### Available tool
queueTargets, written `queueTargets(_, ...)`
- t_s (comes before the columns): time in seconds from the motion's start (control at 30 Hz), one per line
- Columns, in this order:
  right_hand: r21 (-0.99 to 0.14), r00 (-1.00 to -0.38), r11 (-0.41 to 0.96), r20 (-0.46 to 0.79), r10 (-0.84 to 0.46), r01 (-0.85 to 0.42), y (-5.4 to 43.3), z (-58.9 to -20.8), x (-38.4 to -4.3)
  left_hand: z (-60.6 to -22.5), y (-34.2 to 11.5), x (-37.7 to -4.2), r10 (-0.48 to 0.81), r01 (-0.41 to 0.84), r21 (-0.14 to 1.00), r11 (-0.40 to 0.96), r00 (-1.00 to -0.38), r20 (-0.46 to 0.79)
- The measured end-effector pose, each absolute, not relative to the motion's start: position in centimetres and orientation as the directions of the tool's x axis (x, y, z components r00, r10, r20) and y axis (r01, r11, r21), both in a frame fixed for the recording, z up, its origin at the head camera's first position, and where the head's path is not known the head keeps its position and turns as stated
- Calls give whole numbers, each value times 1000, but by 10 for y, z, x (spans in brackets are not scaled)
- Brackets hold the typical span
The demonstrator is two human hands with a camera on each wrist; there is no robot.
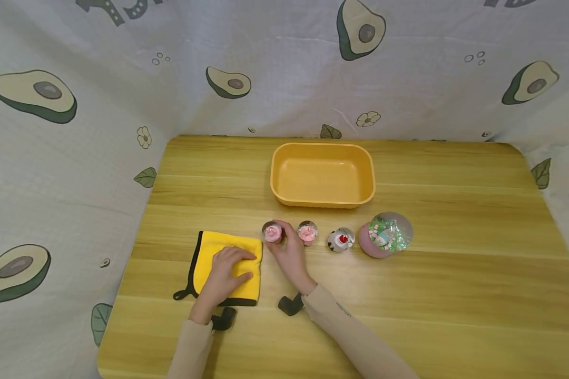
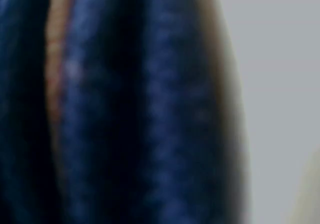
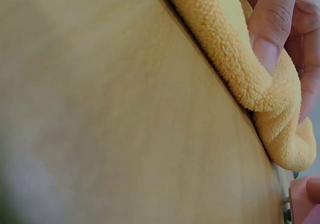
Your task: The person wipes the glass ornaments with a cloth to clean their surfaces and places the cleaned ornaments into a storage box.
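- The small snow globe with a pink figure (image 1: 272,232) is on the near side of the basin, just past the right edge of the towel.
- The right hand (image 1: 290,255) pinches this globe between thumb and fingers.
- The left hand (image 1: 225,273) rests on the yellow towel, its thumb apart from its forefinger; the right wrist view shows a thumb on the raised pile.
- The yellow towel (image 1: 207,247) has black edging and a black hanging loop at its lower left corner.
- A second pink-figured snow globe (image 1: 307,232) stands just right of the right hand.
- Next along is a snow globe with a red-topped white figure (image 1: 341,239).
- At the row's right end sits a large pink-based snow globe (image 1: 385,235), with green and white inside.
- Beyond the row, the orange-yellow basin (image 1: 322,204) sits on the wooden table (image 1: 455,295).
- Avocado-print fabric (image 1: 284,47) hangs around the table.
- The left wrist view is blurred: dark blue ridges, unidentifiable.
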State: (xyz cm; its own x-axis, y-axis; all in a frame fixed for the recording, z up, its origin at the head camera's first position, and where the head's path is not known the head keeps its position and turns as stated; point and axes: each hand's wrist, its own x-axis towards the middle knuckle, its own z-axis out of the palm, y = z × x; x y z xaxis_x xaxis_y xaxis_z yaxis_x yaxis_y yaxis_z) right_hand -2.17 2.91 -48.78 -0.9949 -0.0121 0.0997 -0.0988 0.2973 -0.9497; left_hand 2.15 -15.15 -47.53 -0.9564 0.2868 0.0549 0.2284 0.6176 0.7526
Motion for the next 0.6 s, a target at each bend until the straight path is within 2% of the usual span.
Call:
queueTargets(0.3, -978, -999, 209, -2, -35, -6, 36, -479, -17, -474, -145, 22, 257, 248, 736, 630, -961, 103)
queueTargets(0.6, -991, -997, 131, -19, -73, 9, 48, -457, -10, -466, -143, 22, 227, 221, 737, 639, -969, 93)
